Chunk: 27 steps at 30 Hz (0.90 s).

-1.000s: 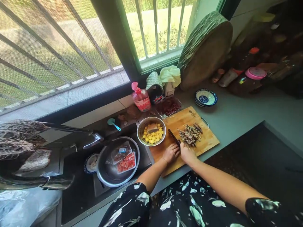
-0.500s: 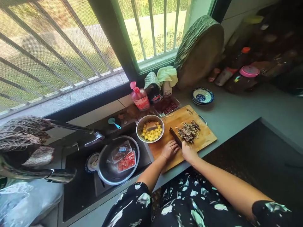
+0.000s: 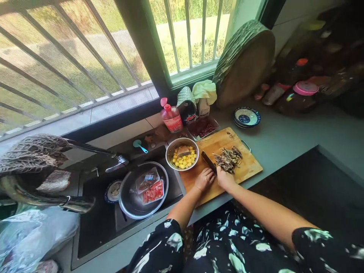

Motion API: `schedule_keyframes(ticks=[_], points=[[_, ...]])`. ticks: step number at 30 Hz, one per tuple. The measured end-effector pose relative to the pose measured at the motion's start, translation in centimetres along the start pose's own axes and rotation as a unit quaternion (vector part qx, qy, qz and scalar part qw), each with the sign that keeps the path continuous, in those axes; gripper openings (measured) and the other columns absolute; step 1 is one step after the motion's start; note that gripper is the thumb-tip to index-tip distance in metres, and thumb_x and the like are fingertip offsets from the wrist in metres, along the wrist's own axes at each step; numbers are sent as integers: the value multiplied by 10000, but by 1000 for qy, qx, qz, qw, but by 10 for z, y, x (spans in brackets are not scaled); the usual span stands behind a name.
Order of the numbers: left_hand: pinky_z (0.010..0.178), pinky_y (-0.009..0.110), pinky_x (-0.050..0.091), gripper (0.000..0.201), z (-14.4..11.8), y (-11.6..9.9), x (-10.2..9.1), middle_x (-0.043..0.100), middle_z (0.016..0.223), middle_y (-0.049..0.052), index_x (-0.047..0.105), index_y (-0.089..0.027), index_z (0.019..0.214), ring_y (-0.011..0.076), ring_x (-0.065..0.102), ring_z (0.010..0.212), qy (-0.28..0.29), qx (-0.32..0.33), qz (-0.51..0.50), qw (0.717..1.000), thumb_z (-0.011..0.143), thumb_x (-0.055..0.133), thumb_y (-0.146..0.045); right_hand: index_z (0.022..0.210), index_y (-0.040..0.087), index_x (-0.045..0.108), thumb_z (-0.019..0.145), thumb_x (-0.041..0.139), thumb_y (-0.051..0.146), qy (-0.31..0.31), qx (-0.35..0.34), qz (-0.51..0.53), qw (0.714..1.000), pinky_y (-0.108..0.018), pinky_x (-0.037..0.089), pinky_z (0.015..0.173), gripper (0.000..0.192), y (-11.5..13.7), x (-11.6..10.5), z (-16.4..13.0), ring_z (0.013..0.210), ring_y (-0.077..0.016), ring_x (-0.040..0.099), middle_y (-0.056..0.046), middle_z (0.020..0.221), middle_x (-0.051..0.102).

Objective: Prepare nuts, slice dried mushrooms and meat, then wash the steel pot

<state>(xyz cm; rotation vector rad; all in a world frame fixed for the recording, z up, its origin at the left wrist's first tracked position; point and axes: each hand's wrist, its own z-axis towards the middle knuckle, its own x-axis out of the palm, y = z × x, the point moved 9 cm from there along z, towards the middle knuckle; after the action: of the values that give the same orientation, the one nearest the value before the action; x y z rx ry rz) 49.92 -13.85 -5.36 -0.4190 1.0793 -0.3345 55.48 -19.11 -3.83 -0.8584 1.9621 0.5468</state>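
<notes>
My right hand (image 3: pixel 224 178) grips the handle of a dark-bladed kitchen knife (image 3: pixel 208 160) over a wooden cutting board (image 3: pixel 248 167). Just left of the blade, my left hand (image 3: pixel 205 179) rests on the board with fingers curled together. Whatever lies under those fingers is hidden. To the right of the knife is a loose pile of chopped, brown, stringy dried pieces (image 3: pixel 229 158), whose kind I cannot make out. A metal bowl (image 3: pixel 167 159) with small yellow balls in liquid stands against the board's left edge.
In the sink (image 3: pixel 93 231) sits a large basin (image 3: pixel 123 203) with packaged red meat (image 3: pixel 153 192). A faucet (image 3: pixel 116 163) reaches over it. Behind the board are a pink soap bottle (image 3: pixel 172 120) and a tray of dark red bits (image 3: pixel 206 128). Small patterned plates (image 3: pixel 247 116) are stacked at the right.
The view has shifted slightly. The knife and both hands have moved a little to the left over the board; the pile stays to the right of the blade.
</notes>
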Motion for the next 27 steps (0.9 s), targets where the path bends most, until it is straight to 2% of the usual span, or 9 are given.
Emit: schedule_keyframes(ticks=[4, 11, 15, 19, 21, 23, 25, 27], points=[[905, 375, 445, 254, 0, 0, 1, 606, 977, 82, 599, -160, 950, 184, 511, 1029, -5, -2, 3, 1000, 840, 424, -307, 1095, 122, 322, 814, 398, 163, -28, -6, -5, 1000, -287, 423, 708, 294, -2, -1, 0, 861, -209, 609, -166, 901, 609], [913, 376, 436, 224, 2, -5, -4, 601, 1001, 75, 599, -162, 937, 176, 512, 1027, -11, 11, 6, 1000, 839, 429, -272, 1077, 120, 343, 797, 365, 98, -28, 3, 23, 999, -302, 413, 660, 281, -24, 17, -14, 812, -230, 615, -135, 827, 625], [907, 370, 440, 207, 2, -5, -5, 602, 985, 85, 600, -156, 920, 173, 518, 1014, -18, 9, 0, 1000, 829, 448, -263, 1055, 126, 350, 816, 391, 185, -54, -11, 37, 998, -292, 402, 647, 249, -26, 6, -4, 803, -232, 612, -125, 839, 624], [908, 364, 438, 211, 1, -16, -11, 600, 981, 79, 585, -160, 966, 177, 499, 1037, -28, -5, -14, 1000, 822, 462, -254, 1047, 131, 338, 846, 368, 272, -73, 28, 50, 996, -275, 389, 620, 248, -47, -6, 3, 767, -217, 612, -113, 814, 619], [897, 347, 443, 216, 1, -21, -25, 596, 1001, 70, 578, -170, 986, 171, 493, 1040, -45, -19, -20, 999, 828, 449, -241, 1050, 134, 330, 851, 359, 285, -83, 24, 55, 995, -265, 382, 624, 251, -50, -8, -1, 769, -205, 610, -113, 822, 615], [880, 320, 446, 216, 5, -17, -48, 596, 1004, 52, 576, -188, 993, 155, 508, 1005, -59, -42, -19, 997, 836, 434, -232, 1049, 140, 326, 848, 368, 286, -86, -8, 58, 995, -260, 378, 628, 252, -40, -6, -8, 770, -200, 610, -109, 822, 614], [867, 299, 440, 207, 12, 6, -80, 602, 982, 42, 587, -196, 967, 143, 525, 958, -78, -99, 7, 992, 839, 428, -235, 1036, 145, 335, 838, 386, 277, -77, -41, 57, 995, -261, 379, 619, 244, -24, 2, -14, 766, -205, 610, -103, 810, 614], [863, 299, 426, 201, 18, 50, -116, 608, 955, 54, 602, -184, 923, 155, 531, 933, -101, -211, 69, 970, 833, 428, -230, 1020, 148, 348, 829, 396, 264, -64, -63, 56, 994, -264, 380, 598, 229, -9, 12, -19, 753, -215, 613, -101, 797, 616]])
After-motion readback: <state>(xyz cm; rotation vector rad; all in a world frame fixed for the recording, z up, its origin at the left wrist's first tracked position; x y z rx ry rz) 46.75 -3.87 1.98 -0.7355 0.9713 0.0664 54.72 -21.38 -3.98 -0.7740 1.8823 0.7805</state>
